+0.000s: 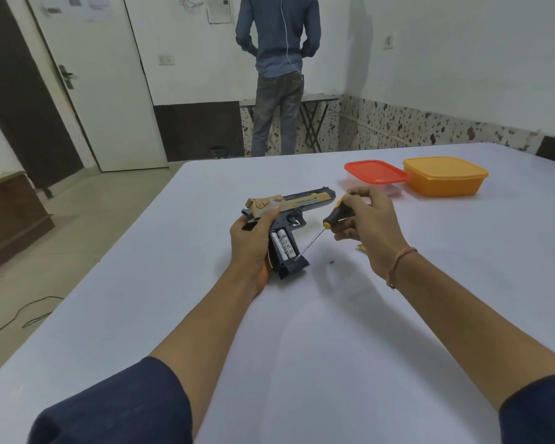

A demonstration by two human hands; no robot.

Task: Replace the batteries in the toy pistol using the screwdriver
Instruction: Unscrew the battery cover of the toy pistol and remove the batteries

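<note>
The toy pistol (302, 203), dark blue with tan panels, lies on its side on the white table (334, 331). My left hand (249, 243) grips its rear and grip. The grip's compartment is uncovered and shows two white batteries (283, 245). My right hand (366, 219) holds the black and yellow screwdriver (335, 216). Its metal tip touches the lower end of the batteries. A tiny dark screw (332, 261) lies on the table to the right of the grip. A small tan piece (361, 248) peeks out from under my right hand.
An orange lidded box (446, 176) and a clear box with a red lid (377, 172) stand at the far right of the table. A person (277, 72) stands with their back turned by a folding table against the far wall. The table's left edge drops to the floor.
</note>
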